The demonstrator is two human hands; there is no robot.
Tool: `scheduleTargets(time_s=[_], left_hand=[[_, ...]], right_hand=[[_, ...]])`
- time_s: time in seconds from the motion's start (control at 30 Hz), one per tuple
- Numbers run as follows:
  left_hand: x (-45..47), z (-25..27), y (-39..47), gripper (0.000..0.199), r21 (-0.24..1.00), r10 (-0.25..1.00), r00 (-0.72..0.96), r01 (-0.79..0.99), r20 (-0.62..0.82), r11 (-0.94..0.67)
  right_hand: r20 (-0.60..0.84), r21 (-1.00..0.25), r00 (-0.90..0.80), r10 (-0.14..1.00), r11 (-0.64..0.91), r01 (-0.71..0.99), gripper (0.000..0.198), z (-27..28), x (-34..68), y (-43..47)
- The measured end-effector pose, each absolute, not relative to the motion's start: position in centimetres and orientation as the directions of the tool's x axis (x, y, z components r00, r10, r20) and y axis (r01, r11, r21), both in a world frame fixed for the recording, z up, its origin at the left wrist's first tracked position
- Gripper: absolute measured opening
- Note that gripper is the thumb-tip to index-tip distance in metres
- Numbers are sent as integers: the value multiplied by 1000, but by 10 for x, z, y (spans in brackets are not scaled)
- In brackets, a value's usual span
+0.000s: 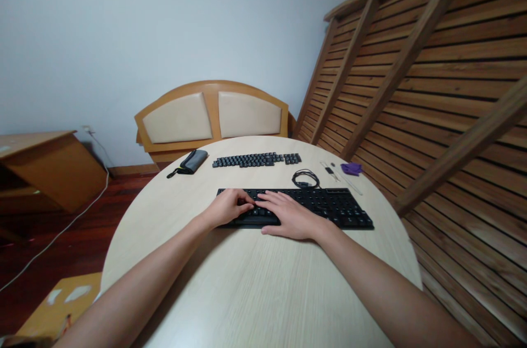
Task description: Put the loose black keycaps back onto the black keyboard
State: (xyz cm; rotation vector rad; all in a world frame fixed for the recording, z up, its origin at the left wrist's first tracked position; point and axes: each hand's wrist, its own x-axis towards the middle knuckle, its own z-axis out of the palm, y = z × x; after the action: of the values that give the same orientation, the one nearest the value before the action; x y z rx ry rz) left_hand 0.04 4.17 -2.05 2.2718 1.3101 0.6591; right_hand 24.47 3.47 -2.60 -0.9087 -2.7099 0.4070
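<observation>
A black keyboard (pixel 343 209) lies on the pale round table (pixel 242 287), partly covered by both my hands. Over its left half, my left hand (pixel 227 207) is curled, thumb and fingertips brought together at the keys; anything between them is too small or hidden to make out. My right hand (pixel 291 217) rests flat across the middle of the keyboard, fingers stretched toward the left fingertips, thumb at the front edge. Behind the keyboard, its thin black cable (pixel 305 179) is coiled. Farther back, loose dark keycaps (pixel 255 160) are laid out in rows.
At the back left of the table lies a grey and black pouch (pixel 194 161). Toward the right are a small wire tool with a black middle (pixel 329 170), a thin white stick (pixel 352 184) and a purple cloth (pixel 351 168). Wooden slats (pixel 453 101) lean close on the right.
</observation>
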Motion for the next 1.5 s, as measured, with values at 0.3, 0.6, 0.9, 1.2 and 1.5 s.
scheduleTargets(time_s=[0.3, 0.6, 0.9, 1.2, 1.5], left_hand=[[1, -17, 43, 21, 592, 889, 442, 688, 117, -420], [5, -16, 42, 14, 466, 883, 449, 757, 139, -458], [-2, -10, 50, 26, 514, 861, 480, 703, 167, -492], [-18, -28, 136, 43, 417, 936, 237, 846, 262, -331], [-19, -40, 177, 49, 309, 959, 200, 916, 199, -255]], right_hand=[[140, -309, -775, 616, 771, 557, 79, -26, 244, 35], [128, -308, -776, 618, 768, 561, 78, -26, 244, 35], [136, -330, -775, 617, 766, 552, 78, -26, 245, 35], [140, -336, -778, 613, 768, 545, 76, -24, 245, 34], [135, -334, -778, 614, 767, 548, 76, -24, 245, 34]])
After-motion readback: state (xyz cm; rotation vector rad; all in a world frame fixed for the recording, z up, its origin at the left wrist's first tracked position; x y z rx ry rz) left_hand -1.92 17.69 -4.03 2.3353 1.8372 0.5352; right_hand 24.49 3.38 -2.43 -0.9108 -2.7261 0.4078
